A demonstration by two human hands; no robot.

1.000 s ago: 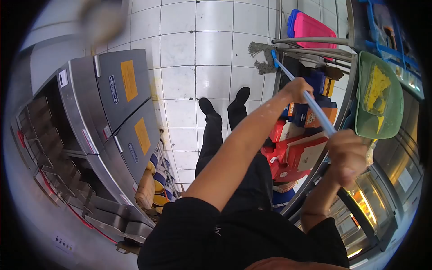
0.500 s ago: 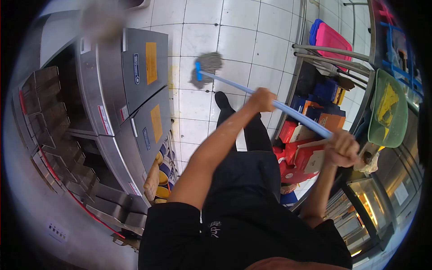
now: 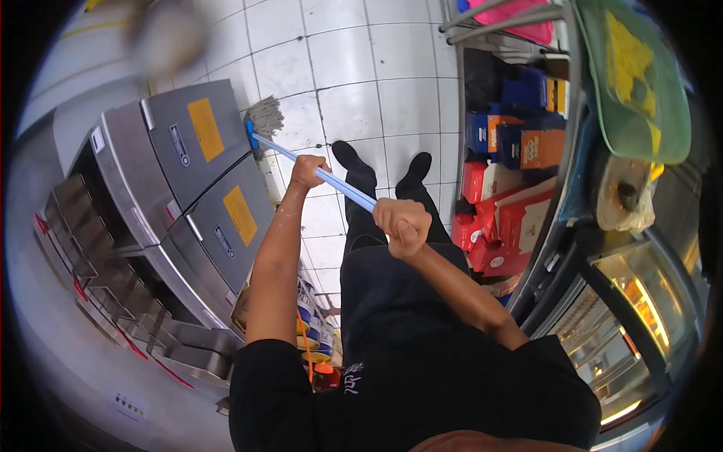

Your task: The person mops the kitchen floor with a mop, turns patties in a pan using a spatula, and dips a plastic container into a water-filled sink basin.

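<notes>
A mop with a light-blue handle (image 3: 348, 190) slants across the view in front of my body. My left hand (image 3: 309, 172) is closed around the handle partway down. Higher up, near its top end, my right hand (image 3: 403, 226) is wrapped around the same handle. At the far end, a blue clamp (image 3: 251, 134) joins the handle to the grey string mop head (image 3: 265, 115). The strands lie on the white floor tiles (image 3: 343, 105), close beside the grey steel cabinet (image 3: 188, 124). Part of the mop head is hidden by the clamp and cabinet edge.
The steel cabinet and wire racks (image 3: 83, 226) line my left side. On the right, red boxes (image 3: 512, 226) and blue-orange boxes (image 3: 520, 139) sit under a shelf, with a green tub (image 3: 640, 83) above. A lit glass display case (image 3: 625, 301) stands near my right elbow.
The mop head has shifted left across the tiles to the cabinet's side. Both hands have moved left with the handle, my right one the most. My view has shifted, and both feet now show.
</notes>
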